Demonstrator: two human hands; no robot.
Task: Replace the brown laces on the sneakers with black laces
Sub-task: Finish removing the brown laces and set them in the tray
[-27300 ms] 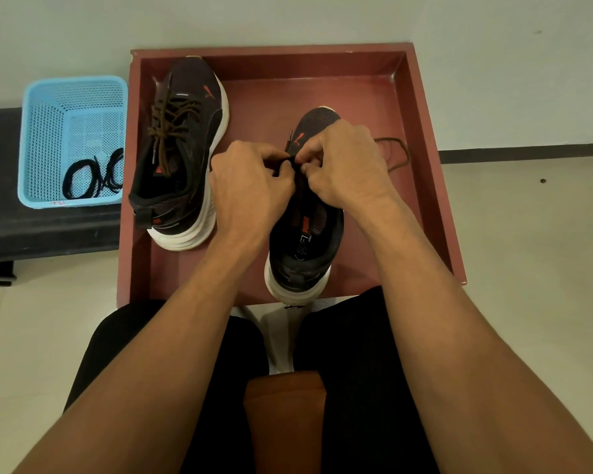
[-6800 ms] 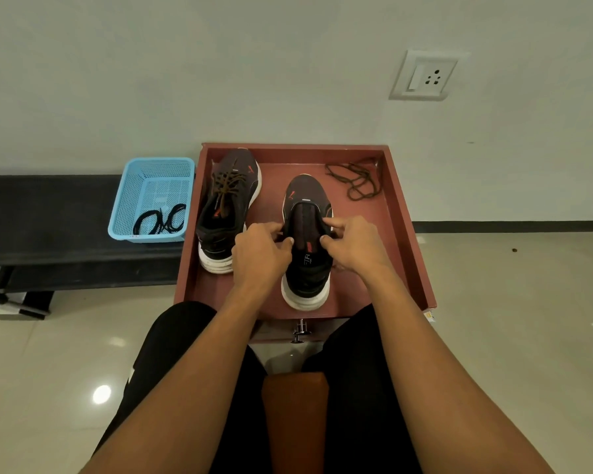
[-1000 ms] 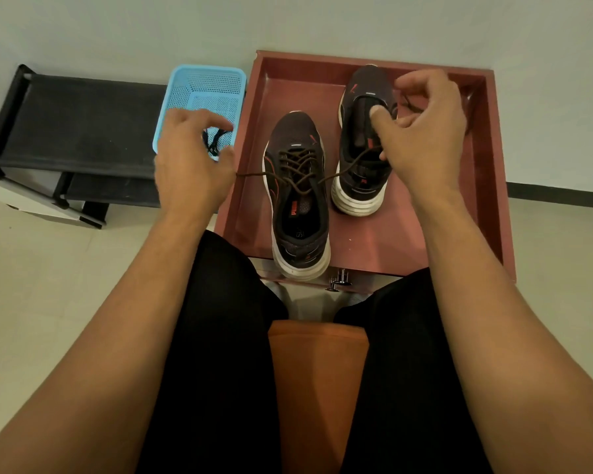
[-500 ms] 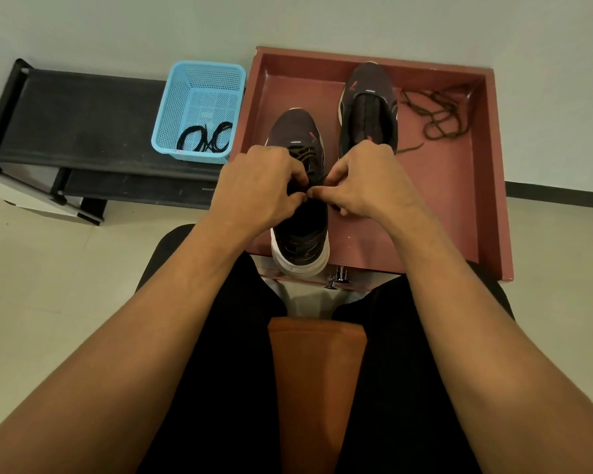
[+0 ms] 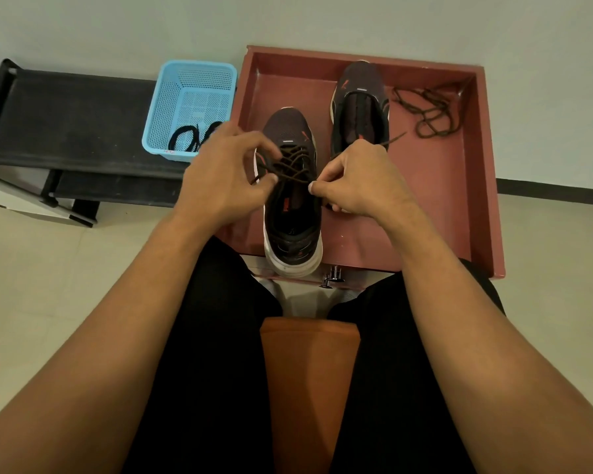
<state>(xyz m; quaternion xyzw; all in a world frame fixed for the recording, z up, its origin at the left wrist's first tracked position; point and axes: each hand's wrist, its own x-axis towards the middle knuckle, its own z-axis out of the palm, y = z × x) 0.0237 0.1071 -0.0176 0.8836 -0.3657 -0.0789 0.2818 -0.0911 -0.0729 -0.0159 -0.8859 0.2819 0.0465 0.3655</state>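
Note:
Two dark sneakers stand in a red tray (image 5: 473,186). The near sneaker (image 5: 293,230) still carries a brown lace (image 5: 293,165) through its eyelets. My left hand (image 5: 220,176) pinches the lace's left strand beside the shoe. My right hand (image 5: 360,179) pinches the right strand, and a loose lace end sticks out behind it. The far sneaker (image 5: 360,100) has no lace. A pulled-out brown lace (image 5: 428,111) lies in the tray's far right corner. Black laces (image 5: 190,140) lie in a blue basket (image 5: 185,97).
The basket sits on a low black bench (image 5: 69,121) left of the tray, against a pale wall. My knees in black trousers flank an orange seat (image 5: 308,378) below. A small metal fitting (image 5: 331,278) hangs under the tray's front edge.
Half a second ago both hands met over the shoe's tongue; now they have drawn apart to its sides, each holding a lace strand, uncovering the crossed lacing.

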